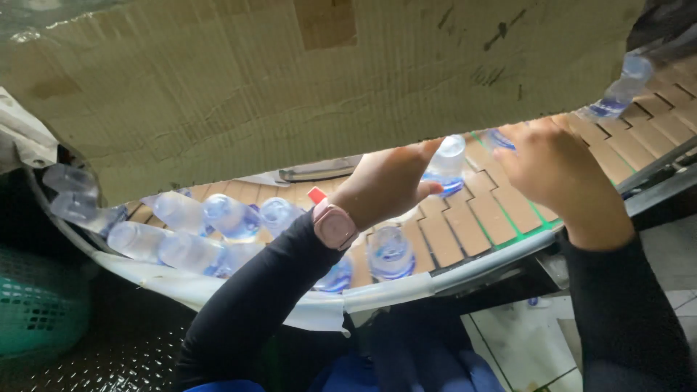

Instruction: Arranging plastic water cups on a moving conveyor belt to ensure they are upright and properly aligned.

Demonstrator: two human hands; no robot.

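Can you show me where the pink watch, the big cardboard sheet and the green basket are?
pink watch [335, 224], head view, on its face at the left wrist.
cardboard sheet [290, 87], head view, on its flat middle.
green basket [33, 316], head view, on its mesh side.

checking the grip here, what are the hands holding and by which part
The left hand touches the side of an upright clear bottle on the conveyor; a full grip cannot be told. The right hand reaches another bottle, mostly hidden.

A cardboard sheet hangs over the far part of a curved conveyor belt. Toppled bottles crowd the belt's left end. One upright bottle stands at the near rail. Farther back, another bottle stands between both hands. A basket sits below the left end.
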